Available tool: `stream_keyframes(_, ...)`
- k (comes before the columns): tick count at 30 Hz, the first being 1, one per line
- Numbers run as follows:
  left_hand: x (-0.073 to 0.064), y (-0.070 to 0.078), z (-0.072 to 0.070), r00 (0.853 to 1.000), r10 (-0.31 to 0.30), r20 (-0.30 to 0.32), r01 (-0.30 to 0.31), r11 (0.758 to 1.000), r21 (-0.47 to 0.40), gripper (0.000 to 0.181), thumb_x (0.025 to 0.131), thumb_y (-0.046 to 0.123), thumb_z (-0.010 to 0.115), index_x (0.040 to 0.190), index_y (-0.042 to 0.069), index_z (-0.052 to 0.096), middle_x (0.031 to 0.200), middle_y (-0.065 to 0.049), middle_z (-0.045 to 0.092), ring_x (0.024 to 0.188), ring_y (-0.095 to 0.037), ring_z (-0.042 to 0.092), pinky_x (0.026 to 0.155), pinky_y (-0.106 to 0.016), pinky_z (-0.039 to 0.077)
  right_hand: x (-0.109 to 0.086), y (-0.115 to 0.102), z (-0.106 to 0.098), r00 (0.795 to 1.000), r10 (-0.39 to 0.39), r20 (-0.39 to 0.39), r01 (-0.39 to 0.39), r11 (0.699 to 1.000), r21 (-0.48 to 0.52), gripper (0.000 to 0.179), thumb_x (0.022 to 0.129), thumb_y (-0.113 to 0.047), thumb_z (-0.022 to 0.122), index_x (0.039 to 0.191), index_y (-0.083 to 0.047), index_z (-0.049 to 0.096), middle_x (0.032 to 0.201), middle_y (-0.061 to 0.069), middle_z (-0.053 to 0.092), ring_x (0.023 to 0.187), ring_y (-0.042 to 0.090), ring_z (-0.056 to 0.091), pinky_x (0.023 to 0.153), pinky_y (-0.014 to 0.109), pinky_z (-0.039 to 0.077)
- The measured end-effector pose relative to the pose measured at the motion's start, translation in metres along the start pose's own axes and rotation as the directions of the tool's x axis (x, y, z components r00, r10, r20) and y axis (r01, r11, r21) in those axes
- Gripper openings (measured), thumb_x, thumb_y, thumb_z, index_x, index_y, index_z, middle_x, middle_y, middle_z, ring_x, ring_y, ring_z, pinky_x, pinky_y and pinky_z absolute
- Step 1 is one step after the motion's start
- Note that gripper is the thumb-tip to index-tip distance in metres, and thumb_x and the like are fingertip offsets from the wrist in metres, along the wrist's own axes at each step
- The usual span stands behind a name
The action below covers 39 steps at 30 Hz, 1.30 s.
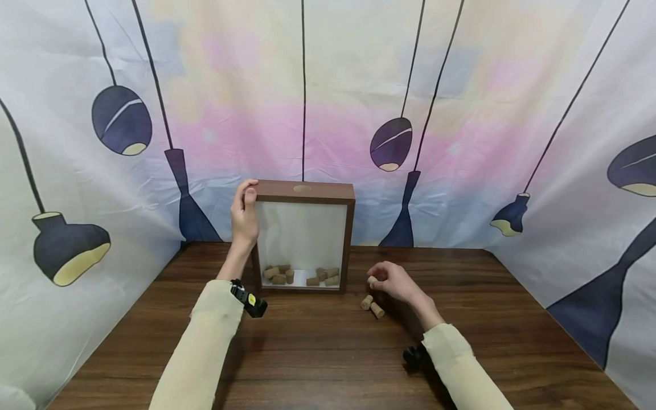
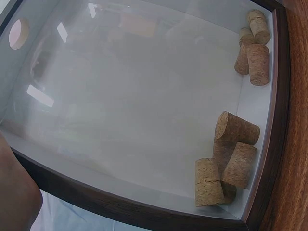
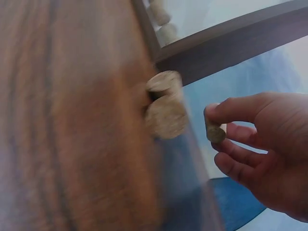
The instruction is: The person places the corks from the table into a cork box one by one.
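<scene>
A brown-framed shadow box (image 1: 349, 245) with a clear front stands upright on the table, an oval hole (image 1: 302, 188) in its top edge. Several corks (image 2: 237, 130) lie inside along its bottom in two clusters. My left hand (image 1: 244, 213) grips the box's upper left corner, thumb toward the front and fingers behind the side. To the right of the box, my right hand (image 1: 394, 281) pinches a cork (image 3: 215, 127) between thumb and fingers, just above the table. Two loose corks (image 1: 377, 310) lie on the table below that hand.
The dark wooden table (image 1: 307, 347) reaches back to a cloth backdrop (image 1: 328, 131) printed with hanging lamps, which also encloses both sides. A black wrist camera (image 1: 251, 300) is strapped at the left sleeve, another black device (image 1: 413, 357) at the right.
</scene>
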<state>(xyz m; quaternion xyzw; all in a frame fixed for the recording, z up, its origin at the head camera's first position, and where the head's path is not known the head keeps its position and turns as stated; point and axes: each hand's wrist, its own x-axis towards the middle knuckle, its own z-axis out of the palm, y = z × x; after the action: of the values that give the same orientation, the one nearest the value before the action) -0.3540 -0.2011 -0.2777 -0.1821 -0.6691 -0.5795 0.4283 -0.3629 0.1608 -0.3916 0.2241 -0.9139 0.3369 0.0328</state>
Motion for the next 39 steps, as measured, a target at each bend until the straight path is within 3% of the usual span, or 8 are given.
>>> stream_keyframes(8,0.000,0.000,0.000,1.000,0.007,-0.007,-0.007,1.000,0.003,0.045,0.107,0.033,0.042,0.136,0.001,0.054,0.097,0.012,0.049,0.064,-0.004,0.030,0.063,-0.027,0.027,-0.003,-0.028,-0.022,0.985,-0.105,-0.138,0.109,0.994,0.022,0.021,0.092,-0.013,0.070,0.113,-0.011,0.071,0.104,0.006,0.067,0.084,0.014,0.065,0.076,0.033,0.052)
stream_keyframes(15,0.000,0.000,0.000,1.000,0.005,-0.014,-0.005,1.000,0.005,0.045,0.107,0.033,0.042,0.135,0.001,0.054,0.097,0.011,0.049,0.065,-0.004,0.031,0.064,-0.027,0.028,0.000,-0.060,-0.045,0.921,-0.267,-0.283,0.273,0.962,-0.019,0.018,0.092,-0.016,0.073,0.109,-0.010,0.072,0.102,0.005,0.066,0.080,0.013,0.063,0.071,0.026,0.051)
stream_keyframes(16,0.000,0.000,0.000,1.000,0.004,-0.017,-0.004,1.000,0.002,0.044,0.107,0.033,0.043,0.135,0.000,0.054,0.103,0.011,0.051,0.069,-0.005,0.033,0.066,-0.027,0.029,0.000,-0.065,-0.049,0.908,-0.291,-0.303,0.299,0.954,-0.019,0.019,0.091,-0.015,0.073,0.109,-0.009,0.072,0.103,0.005,0.066,0.079,0.014,0.063,0.070,0.025,0.051)
stream_keyframes(20,0.000,-0.001,0.000,1.000,0.002,-0.015,-0.002,1.000,0.008,0.044,0.107,0.032,0.043,0.135,0.001,0.055,0.085,0.012,0.046,0.063,-0.004,0.030,0.064,-0.027,0.027,0.002,-0.084,-0.059,0.833,-0.381,-0.401,0.403,0.915,-0.032,0.019,0.088,-0.007,0.075,0.107,-0.005,0.072,0.103,0.009,0.065,0.077,0.017,0.061,0.065,0.022,0.048)
stream_keyframes(25,0.000,-0.001,0.000,1.000,0.004,-0.012,-0.004,1.000,0.004,0.044,0.107,0.032,0.043,0.135,0.000,0.055,0.078,0.010,0.042,0.061,-0.003,0.027,0.064,-0.028,0.027,0.010,-0.104,-0.069,0.687,-0.500,-0.528,0.536,0.839,-0.097,0.021,0.081,0.008,0.076,0.102,0.003,0.071,0.100,0.019,0.065,0.072,0.027,0.059,0.061,0.028,0.047)
stream_keyframes(28,-0.001,-0.001,-0.001,1.000,0.005,-0.006,-0.005,1.000,0.001,0.045,0.107,0.033,0.043,0.135,0.000,0.054,0.082,0.008,0.044,0.061,-0.002,0.027,0.064,-0.028,0.027,0.014,-0.116,-0.076,0.623,-0.554,-0.553,0.588,0.797,-0.136,0.022,0.080,0.007,0.077,0.101,0.001,0.072,0.100,0.017,0.065,0.073,0.027,0.058,0.062,0.030,0.047)
stream_keyframes(34,0.000,-0.001,-0.001,1.000,0.007,-0.002,-0.007,1.000,0.002,0.045,0.107,0.034,0.041,0.136,0.001,0.054,0.077,0.010,0.039,0.058,-0.002,0.023,0.062,-0.028,0.025,0.021,-0.143,-0.088,0.572,-0.627,-0.529,0.635,0.747,-0.198,0.020,0.085,-0.003,0.077,0.105,-0.005,0.073,0.104,0.009,0.066,0.077,0.019,0.056,0.068,0.023,0.046)
stream_keyframes(39,0.000,-0.001,-0.001,1.000,-0.001,0.004,0.001,1.000,0.009,0.045,0.107,0.033,0.041,0.136,0.001,0.054,0.076,0.011,0.041,0.055,-0.002,0.024,0.059,-0.025,0.025,0.030,-0.165,-0.092,0.531,-0.684,-0.500,0.673,0.699,-0.242,0.019,0.087,-0.004,0.075,0.106,-0.005,0.073,0.105,0.009,0.066,0.077,0.019,0.057,0.068,0.025,0.046)
